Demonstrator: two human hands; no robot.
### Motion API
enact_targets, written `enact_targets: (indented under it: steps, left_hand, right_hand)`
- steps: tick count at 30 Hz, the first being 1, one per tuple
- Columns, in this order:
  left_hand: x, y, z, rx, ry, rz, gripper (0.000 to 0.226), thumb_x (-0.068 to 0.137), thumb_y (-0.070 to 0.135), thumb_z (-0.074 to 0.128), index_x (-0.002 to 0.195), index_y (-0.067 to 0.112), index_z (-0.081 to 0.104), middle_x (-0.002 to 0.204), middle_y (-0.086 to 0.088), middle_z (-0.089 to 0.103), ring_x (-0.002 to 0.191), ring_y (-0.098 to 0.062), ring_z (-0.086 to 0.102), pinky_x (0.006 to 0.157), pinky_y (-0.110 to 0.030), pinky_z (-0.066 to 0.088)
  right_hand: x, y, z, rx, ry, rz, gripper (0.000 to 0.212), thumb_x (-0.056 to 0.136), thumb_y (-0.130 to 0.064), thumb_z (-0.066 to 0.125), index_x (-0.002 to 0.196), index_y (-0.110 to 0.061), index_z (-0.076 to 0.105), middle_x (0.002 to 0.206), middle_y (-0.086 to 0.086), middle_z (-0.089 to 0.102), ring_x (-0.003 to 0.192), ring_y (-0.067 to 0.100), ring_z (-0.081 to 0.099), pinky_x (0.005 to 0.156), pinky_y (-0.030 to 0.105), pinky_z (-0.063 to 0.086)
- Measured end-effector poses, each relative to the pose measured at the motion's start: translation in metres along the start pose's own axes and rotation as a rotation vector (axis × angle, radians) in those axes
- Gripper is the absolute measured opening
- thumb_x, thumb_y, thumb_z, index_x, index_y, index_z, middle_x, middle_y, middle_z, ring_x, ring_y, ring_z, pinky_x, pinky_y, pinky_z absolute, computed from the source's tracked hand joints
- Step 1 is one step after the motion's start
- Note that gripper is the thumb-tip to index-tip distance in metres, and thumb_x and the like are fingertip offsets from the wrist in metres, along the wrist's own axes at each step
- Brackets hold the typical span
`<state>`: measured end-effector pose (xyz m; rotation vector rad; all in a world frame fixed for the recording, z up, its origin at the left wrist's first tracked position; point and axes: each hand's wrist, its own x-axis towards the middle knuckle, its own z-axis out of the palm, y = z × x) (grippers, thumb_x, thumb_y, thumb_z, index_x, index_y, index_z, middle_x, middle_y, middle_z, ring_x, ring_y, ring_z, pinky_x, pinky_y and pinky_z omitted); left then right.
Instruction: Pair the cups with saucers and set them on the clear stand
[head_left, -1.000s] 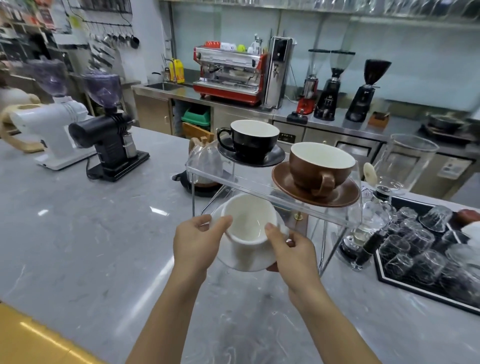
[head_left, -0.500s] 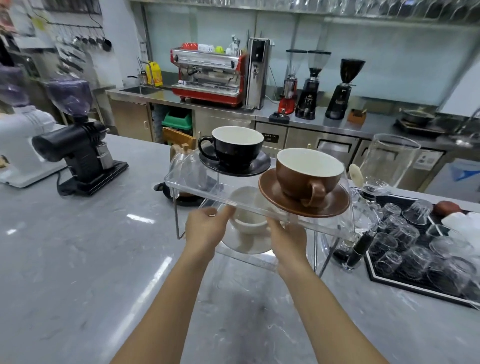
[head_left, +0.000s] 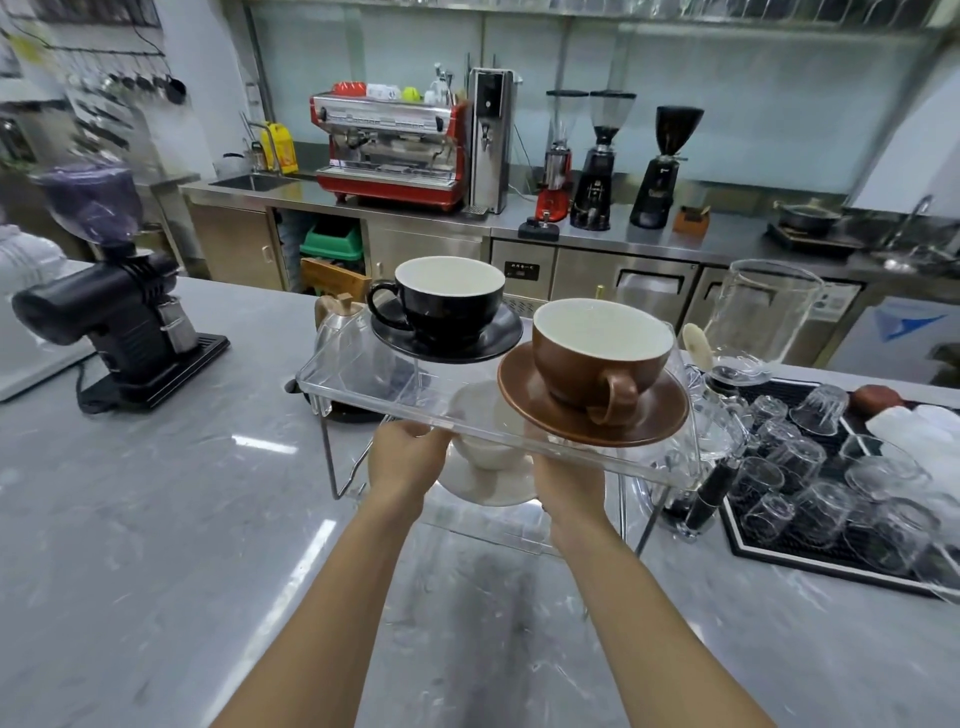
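A clear two-level stand (head_left: 363, 400) sits mid-counter. On its top shelf a black cup (head_left: 452, 301) stands on a black saucer (head_left: 483, 345), and to the right a brown cup (head_left: 597, 353) on a brown saucer (head_left: 530, 395). Under that shelf, a white cup (head_left: 485, 444) on a white saucer (head_left: 483, 488) is held from both sides: my left hand (head_left: 402, 465) grips the left side, my right hand (head_left: 563, 478) the right. The fingertips are hidden behind the shelf edge and the crockery.
A black grinder (head_left: 114, 322) stands at the left of the grey counter (head_left: 156, 519). A black mat (head_left: 769, 545) with several upturned glasses lies at the right, beside a glass vessel (head_left: 758, 317) and a dark bottle (head_left: 701, 499). A glass kettle (head_left: 337, 332) sits behind the stand.
Both hands have carried the white cup and saucer forward, from in front of the stand to under its top shelf. The view has shifted closer.
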<state>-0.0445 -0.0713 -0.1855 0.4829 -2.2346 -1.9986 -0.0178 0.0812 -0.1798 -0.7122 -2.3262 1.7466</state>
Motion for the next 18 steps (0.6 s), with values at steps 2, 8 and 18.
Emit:
enact_targets:
  steps: [2, 8, 18]
  left_hand:
    - [0.002, -0.003, 0.000, 0.007, -0.016, 0.004, 0.055, 0.056, 0.063, 0.076, 0.073, 0.011, 0.068, 0.067, -0.007, 0.054, 0.064, -0.021, 0.048, 0.066, -0.036, 0.042]
    - [-0.009, 0.003, -0.003, 0.130, 0.019, 0.064, 0.059, 0.071, 0.063, 0.071, 0.067, 0.004, 0.068, 0.064, -0.002, 0.066, 0.069, -0.026, 0.064, 0.071, -0.042, 0.057]
    - [-0.077, 0.006, -0.018, 0.270, 0.231, 0.359, 0.017, 0.094, 0.018, 0.058, 0.084, 0.022, 0.071, 0.076, 0.014, 0.067, 0.079, -0.007, 0.067, 0.063, -0.012, 0.042]
  right_hand:
    - [0.001, 0.000, 0.000, 0.008, -0.002, 0.048, 0.016, 0.093, -0.026, 0.055, 0.079, -0.017, 0.051, 0.084, 0.007, 0.056, 0.075, 0.023, 0.046, 0.075, 0.034, 0.044]
    - [-0.006, -0.005, -0.003, -0.008, -0.033, 0.041, 0.015, 0.097, -0.026, 0.046, 0.099, -0.013, 0.052, 0.109, 0.012, 0.060, 0.103, 0.030, 0.057, 0.098, 0.046, 0.049]
    - [-0.067, 0.007, -0.029, -0.087, 0.022, -0.164, 0.017, 0.094, -0.026, 0.052, 0.098, -0.015, 0.064, 0.093, -0.006, 0.064, 0.088, 0.015, 0.059, 0.071, 0.022, 0.044]
